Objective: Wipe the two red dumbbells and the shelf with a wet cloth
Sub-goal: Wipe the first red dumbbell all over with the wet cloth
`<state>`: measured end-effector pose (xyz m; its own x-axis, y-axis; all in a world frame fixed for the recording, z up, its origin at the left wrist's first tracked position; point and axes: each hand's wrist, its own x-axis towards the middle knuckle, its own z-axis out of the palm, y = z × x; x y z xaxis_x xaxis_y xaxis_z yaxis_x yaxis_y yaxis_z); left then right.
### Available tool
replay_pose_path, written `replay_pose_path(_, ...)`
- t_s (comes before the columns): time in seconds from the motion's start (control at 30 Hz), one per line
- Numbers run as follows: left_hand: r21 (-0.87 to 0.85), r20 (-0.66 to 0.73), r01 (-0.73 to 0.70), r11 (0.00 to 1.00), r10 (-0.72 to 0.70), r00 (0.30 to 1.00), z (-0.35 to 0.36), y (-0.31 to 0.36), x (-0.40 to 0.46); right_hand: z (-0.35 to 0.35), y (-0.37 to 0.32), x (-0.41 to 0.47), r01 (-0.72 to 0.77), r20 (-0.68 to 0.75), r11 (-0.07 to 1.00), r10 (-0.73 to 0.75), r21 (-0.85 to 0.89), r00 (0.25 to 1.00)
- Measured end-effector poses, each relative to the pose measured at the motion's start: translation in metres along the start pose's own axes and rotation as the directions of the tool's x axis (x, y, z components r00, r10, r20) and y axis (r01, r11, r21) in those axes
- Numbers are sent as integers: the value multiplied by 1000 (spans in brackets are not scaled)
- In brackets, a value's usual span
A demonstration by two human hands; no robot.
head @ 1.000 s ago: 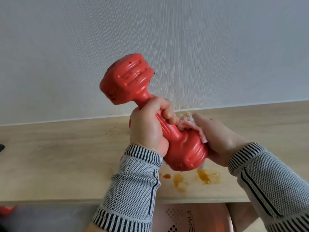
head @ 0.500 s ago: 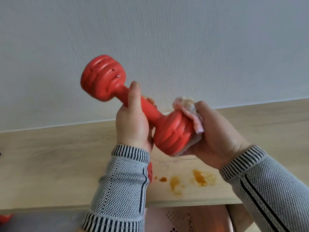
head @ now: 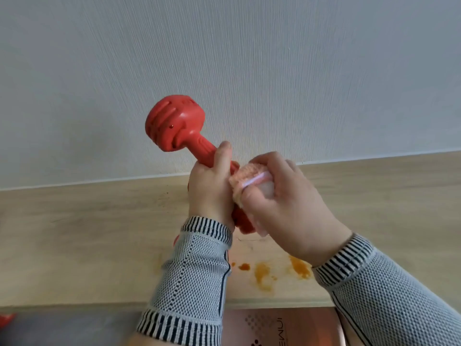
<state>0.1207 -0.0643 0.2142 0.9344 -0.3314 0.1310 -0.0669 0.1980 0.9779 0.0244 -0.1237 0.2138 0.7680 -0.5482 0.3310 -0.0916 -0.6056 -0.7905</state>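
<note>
We are holding one red dumbbell [head: 179, 131] in the air above the wooden shelf [head: 99, 236], in front of the pale wall [head: 224, 58]. Its long axis is running on a slant: the bare head is pointing up and to the left, away from the shelf, and the other head is pointing down and to the right, toward the shelf. Our left hand [head: 212, 191] is gripping the handle, fingers curled round it, thumb lying up along it. Our right hand [head: 287, 203] is clutching the cloth [head: 245, 179], pink and bunched, and pressing it over the lower head, so only a red edge of that head is showing under the cloth. On the shelf below the dumbbell, orange stains [head: 264, 273] are lying near the front edge. Both sleeves [head: 192, 278] are grey knit with striped cuffs.
</note>
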Motion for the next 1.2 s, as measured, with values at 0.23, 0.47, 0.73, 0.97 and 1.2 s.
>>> replay_pose_path(0.23,187,59,-153,970,144,988,12,-7,-7,-10,19,19,-471,254,749,396,466,882)
replay_pose_path(0.47,179,39,-111,978,106,994,14,-4,-6,-19,19,16,-414,339,794,278,445,899)
replay_pose_path(0.73,91,22,-51,995,50,999,13,-2,-11,-21,18,12,-373,273,846,283,381,920)
replay_pose_path(0.97,-171,111,177,969,-160,981,13,11,-13,-29,39,14,-491,303,723,388,486,870)
replay_pose_path(1.2,-259,297,399,880,-321,900,8,10,-11,-40,51,27,-440,168,522,487,731,857)
